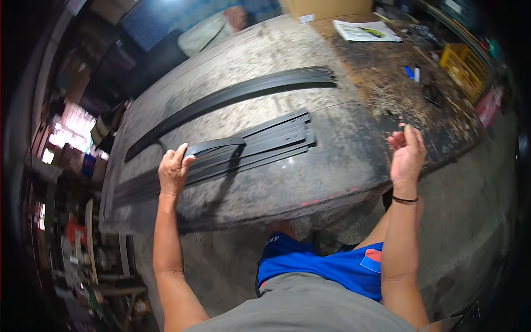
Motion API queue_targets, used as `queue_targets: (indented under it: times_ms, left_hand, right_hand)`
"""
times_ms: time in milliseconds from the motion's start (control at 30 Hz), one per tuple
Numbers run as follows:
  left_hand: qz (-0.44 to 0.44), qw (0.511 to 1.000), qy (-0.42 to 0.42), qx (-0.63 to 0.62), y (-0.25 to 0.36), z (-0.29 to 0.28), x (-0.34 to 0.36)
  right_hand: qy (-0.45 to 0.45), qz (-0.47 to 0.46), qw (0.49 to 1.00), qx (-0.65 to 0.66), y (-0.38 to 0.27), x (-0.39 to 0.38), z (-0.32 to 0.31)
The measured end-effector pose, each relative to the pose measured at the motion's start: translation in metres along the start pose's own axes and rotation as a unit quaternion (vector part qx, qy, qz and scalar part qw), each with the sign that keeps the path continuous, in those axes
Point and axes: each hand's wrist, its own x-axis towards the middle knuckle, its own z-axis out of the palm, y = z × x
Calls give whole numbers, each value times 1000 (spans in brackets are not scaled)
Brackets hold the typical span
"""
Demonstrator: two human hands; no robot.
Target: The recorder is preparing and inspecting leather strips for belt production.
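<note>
From overhead, the left hand (175, 169) pinches one end of a black strip (217, 146), lifting it off the stack of strips (249, 148) on the worn table (310, 177). The right hand (407, 153), raised, fingers loosely curled, pinches something tiny, well apart.

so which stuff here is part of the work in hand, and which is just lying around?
In hand:
- left hand, lifting the end of a black strip
- stack of black strips under it
- right hand, raised, pinching something too small to tell

Lying about:
- second bundle of long black strips
- papers
- yellow crate
- cardboard box
</note>
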Motion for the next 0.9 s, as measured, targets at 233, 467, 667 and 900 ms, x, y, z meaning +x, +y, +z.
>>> queue_targets:
  times_ms: [233, 467, 667, 900]
  left_hand:
    - [8, 955, 43, -292, 162, -7, -70]
    - [53, 916, 121, -379, 309, 40, -74]
    - [117, 929, 104, -337, 304, 55, -67]
    - [118, 964, 36, -236, 208, 73, -72]
  right_hand:
    - [0, -15, 1000, -11, -2, 11, -6]
    - [42, -76, 996, -30, 0, 36, -49]
    - [62, -89, 993, -41, -16, 37, -63]
    - [44, -60, 996, -49, -8, 34, -52]
